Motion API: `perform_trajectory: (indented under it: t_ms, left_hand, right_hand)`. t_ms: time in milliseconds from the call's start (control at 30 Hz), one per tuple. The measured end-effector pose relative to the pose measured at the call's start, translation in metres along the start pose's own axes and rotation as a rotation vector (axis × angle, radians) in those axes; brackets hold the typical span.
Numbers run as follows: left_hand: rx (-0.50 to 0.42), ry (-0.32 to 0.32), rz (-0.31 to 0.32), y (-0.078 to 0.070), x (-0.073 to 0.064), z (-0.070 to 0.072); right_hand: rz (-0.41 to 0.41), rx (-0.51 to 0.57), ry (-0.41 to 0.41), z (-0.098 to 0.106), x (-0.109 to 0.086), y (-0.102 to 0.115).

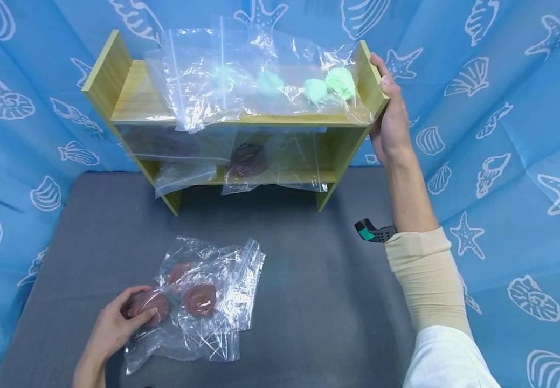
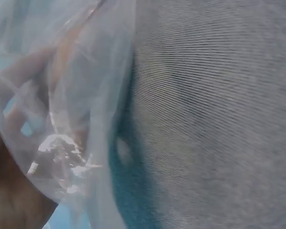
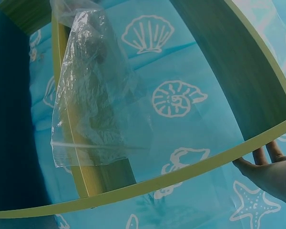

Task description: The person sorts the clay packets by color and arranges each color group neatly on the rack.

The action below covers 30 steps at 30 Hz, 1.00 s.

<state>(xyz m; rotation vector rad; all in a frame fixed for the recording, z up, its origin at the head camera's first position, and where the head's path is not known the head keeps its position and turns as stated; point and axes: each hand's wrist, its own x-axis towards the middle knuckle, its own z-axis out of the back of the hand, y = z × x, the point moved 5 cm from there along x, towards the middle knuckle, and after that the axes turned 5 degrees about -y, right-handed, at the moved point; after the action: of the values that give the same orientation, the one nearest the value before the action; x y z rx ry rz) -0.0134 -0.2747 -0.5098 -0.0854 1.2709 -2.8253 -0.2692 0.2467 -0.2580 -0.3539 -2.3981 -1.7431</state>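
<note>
My left hand (image 1: 115, 323) grips a reddish-brown round lump (image 1: 156, 304) in a clear zip bag, fingers and thumb about its sides. Beside it on the grey table, clear zip bags (image 1: 241, 280) overlap, with reddish-brown lumps (image 1: 200, 300) inside. In the left wrist view, clear plastic (image 2: 86, 119) covers much of the hand. My right hand (image 1: 393, 124) holds the right side panel of a small wooden shelf (image 1: 367, 75), its fingertips at the panel's edge. In the right wrist view, the fingers (image 3: 260, 156) meet the panel's outer side.
On the upper shelf board lie clear bags (image 1: 197, 81) with pale green lumps (image 1: 340, 83). Bags with dark brownish contents (image 1: 248, 159) hang over the lower board's front. A blue seashell-print curtain (image 1: 503, 108) surrounds the grey table (image 1: 309, 296).
</note>
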Motion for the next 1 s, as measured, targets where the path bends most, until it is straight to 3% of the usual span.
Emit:
perform_trajectory:
  t_ms: [200, 467, 700, 767, 1000]
  left_hand:
    - [-0.081, -0.008, 0.009, -0.013, 0.003, 0.007]
    - [-0.247, 0.062, -0.003, -0.037, 0.008, 0.020]
    - [-0.305, 0.129, -0.011, -0.054, 0.016, 0.033]
    - [-0.315, 0.121, -0.036, -0.059, 0.018, 0.037]
    - [-0.603, 0.089, -0.102, -0.082, 0.031, 0.045]
  right_hand:
    - [-0.002, -0.008, -0.003, 0.000, 0.000, 0.001]
    - [-0.003, -0.015, -0.005, -0.001, 0.000, 0.002]
    - [0.000, -0.003, -0.005, -0.001, 0.000, 0.002]
    - [0.000, -0.004, -0.003, 0.000, 0.000, 0.001]
    - [-0.002, -0.012, -0.006, 0.000, 0.000, 0.000]
